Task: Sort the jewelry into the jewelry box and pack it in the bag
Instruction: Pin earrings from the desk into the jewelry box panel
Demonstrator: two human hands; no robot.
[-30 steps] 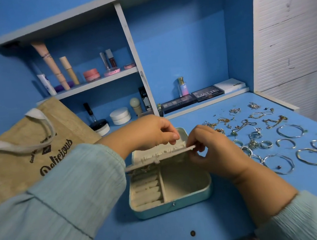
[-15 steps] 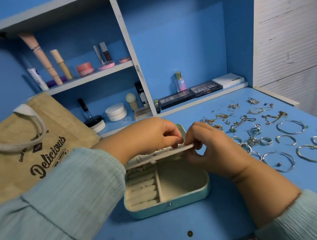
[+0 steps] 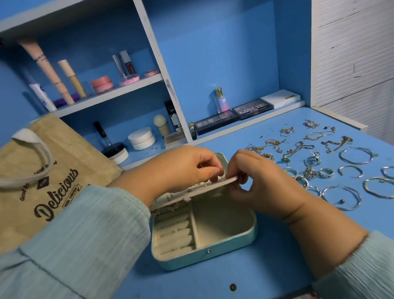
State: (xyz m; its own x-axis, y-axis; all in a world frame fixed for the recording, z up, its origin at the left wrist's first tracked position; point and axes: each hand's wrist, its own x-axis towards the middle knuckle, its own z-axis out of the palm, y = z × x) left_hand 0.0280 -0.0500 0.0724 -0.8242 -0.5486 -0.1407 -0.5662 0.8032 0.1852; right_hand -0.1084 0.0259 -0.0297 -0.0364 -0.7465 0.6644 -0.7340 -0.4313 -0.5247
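Fingers first: on my left hand (image 3: 183,169) they curl down and pinch something tiny at the top edge of the cream earring panel (image 3: 195,190); I cannot tell what the piece is, it is too small. My right hand (image 3: 256,182) grips the right end of that same panel, thumb below and fingers curled over it, holding it tilted above the box. Small studs and what look like butterfly earrings sit along the panel's left part.

Under both hands lies the jewelry box (image 3: 207,251), teal outside, cream inside, open on the blue desk (image 3: 254,278). Its left side holds ring rolls (image 3: 174,235); the larger right compartment looks bare. The lid (image 3: 223,161) stands up behind my left hand.

Right of the box, well apart from it, the loose jewelry (image 3: 320,160) is spread on the desk: chains and earrings farther back, rings in the middle, bangles (image 3: 356,155) nearest the right edge.

At my left the jute bag (image 3: 35,182), printed "Delicious", leans by the shelves, where cosmetics (image 3: 100,84) and palettes (image 3: 252,108) stand
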